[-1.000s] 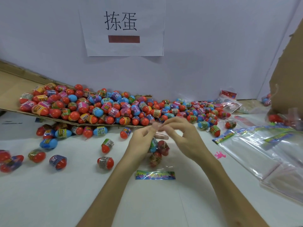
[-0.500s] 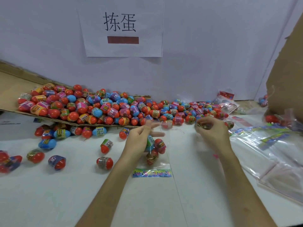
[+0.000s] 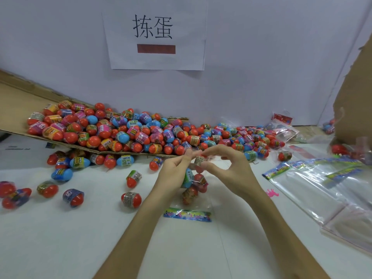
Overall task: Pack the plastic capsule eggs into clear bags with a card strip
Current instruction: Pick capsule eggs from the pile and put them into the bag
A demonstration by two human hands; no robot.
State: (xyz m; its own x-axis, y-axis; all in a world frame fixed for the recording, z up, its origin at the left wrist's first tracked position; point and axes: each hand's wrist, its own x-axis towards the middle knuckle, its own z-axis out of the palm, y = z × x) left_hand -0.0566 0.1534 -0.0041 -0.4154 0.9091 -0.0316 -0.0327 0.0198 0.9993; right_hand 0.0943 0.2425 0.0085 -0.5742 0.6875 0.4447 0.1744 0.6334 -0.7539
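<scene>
The job looked to be in its early part. One clear bag [image 3: 203, 202] lay near the middle of the table [image 3: 60, 238], its printed card strip [image 3: 187, 215] at the end nearest the person and its mouth lifted toward the back edge. About three eggs in the bag [image 3: 191, 184] had settled in a clump, one blue and the others mostly red.

Another egg [image 3: 199, 161] sat right at the mouth. The right hand [image 3: 231, 170] had its thumb and forefinger curled round that egg, the other fingers loosely bent. The left hand [image 3: 173, 174] pinched the rim of the mouth between thumb and fingertips, apparently to hold it open, though the film was almost invisible there.

Much was left to do. This bag was not yet closed. A big heap of eggs [image 3: 120, 133] covered a cardboard sheet [image 3: 20, 101] along the back edge, with loose ones spilled toward the left edge. A stack of empty bags [image 3: 322, 188] waited by the right edge.

The eggs were small, glossy two-part capsules, one half red or blue, with a printed wrap round the middle. Smooth and round, they would likely roll. The bag was thin, clear and crinkled, catching the light.
</scene>
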